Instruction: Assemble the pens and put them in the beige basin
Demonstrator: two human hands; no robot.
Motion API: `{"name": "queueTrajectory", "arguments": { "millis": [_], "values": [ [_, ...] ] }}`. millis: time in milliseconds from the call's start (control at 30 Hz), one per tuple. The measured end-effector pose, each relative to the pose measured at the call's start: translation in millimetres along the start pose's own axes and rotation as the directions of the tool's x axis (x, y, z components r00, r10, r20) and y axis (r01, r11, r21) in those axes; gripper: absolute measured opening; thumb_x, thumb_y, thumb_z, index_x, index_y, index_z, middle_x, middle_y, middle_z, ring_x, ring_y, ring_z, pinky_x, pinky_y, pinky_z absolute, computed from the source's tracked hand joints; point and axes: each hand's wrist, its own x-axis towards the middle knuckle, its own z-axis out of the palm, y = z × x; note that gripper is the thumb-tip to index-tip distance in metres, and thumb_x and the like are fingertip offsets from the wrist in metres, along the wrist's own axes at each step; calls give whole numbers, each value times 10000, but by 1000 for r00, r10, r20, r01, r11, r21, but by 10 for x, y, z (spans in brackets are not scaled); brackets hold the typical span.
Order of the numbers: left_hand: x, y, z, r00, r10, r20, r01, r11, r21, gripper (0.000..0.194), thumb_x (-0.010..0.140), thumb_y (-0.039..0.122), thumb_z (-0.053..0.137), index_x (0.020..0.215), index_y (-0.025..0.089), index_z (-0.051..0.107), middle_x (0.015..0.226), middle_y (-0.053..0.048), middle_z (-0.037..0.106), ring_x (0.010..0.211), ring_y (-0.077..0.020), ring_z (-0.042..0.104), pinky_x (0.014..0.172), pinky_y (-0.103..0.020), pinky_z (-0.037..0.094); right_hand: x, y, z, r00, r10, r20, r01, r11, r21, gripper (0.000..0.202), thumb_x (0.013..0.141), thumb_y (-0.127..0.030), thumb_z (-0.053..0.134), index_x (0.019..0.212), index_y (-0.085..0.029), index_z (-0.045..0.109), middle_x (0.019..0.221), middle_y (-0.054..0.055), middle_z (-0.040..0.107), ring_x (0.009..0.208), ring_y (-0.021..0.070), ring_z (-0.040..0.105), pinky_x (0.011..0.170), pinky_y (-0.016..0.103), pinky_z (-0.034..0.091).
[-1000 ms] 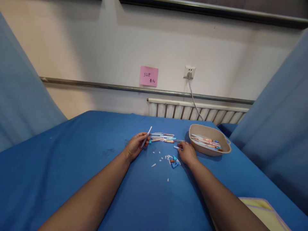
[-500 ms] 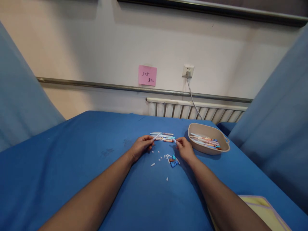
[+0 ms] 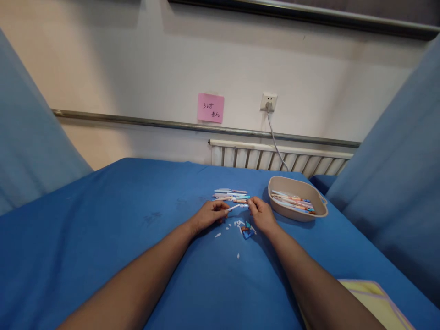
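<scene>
One beige basin point(image 3: 288, 212), several pens point(image 3: 293, 200) inside (right hand point(image 3: 263, 214) near).

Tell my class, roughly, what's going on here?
A person's left hand holds a slim white piece; the right hand appears to pinch a short pale piece. Whether the pieces touch is too small to tell. Beyond them, pens lie on the blue cloth; small white bits are scattered nearer. More pens sit in the tan basket.
</scene>
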Motion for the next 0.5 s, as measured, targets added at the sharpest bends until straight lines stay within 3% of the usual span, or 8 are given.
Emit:
{"name": "queueTrajectory", "arguments": {
  "millis": [200, 500],
  "values": [
    [-2, 7, 10, 999, 17, 30, -18, 999, 41, 288, 688, 384, 661, 778, 116, 604, 560, 33, 525, 484, -87, 455, 488, -207, 352, -3, -26, -7, 1000, -4, 13, 4, 1000, -12, 308, 877, -369, 361, 746, -183, 569, 631, 4, 555, 627, 155, 507, 571, 229, 341],
    [-57, 73, 102, 995, 84, 48, -90, 987, 135, 264, 720, 376, 638, 785, 120, 633, 596, 25, 544, 533, -100, 454, 526, -213, 351, -67, -123, 61, 986, -120, 116, 132, 987, -93, 227, 883, -307, 393, 777, -191, 556, 723, 20, 581, 693, 150, 527, 638, 236, 357]
  ]
}}
